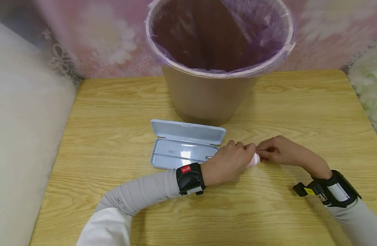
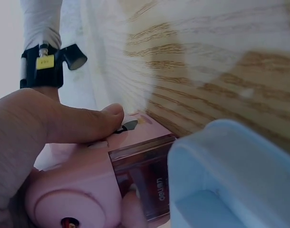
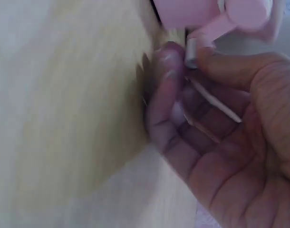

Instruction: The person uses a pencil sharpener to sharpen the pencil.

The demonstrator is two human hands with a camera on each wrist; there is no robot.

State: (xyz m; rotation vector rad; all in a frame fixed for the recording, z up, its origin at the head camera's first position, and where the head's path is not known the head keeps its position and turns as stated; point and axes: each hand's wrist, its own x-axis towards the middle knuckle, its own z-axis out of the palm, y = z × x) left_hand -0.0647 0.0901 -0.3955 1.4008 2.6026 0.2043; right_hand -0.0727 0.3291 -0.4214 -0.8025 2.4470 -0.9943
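A pink crank pencil sharpener is held in my left hand, which covers most of it in the head view. In the left wrist view the left thumb lies along the top of the sharpener, beside its dark see-through shavings drawer. Something red shows in its round front hole. My right hand pinches the grey-white knob of the pink crank arm between thumb and fingers. Left of the sharpener lies an open light blue pencil case.
Behind the pencil case stands a tall bin with a purple liner. The wooden table meets a white surface along its left edge. A small dark-and-silver item shows in the case near the left hand.
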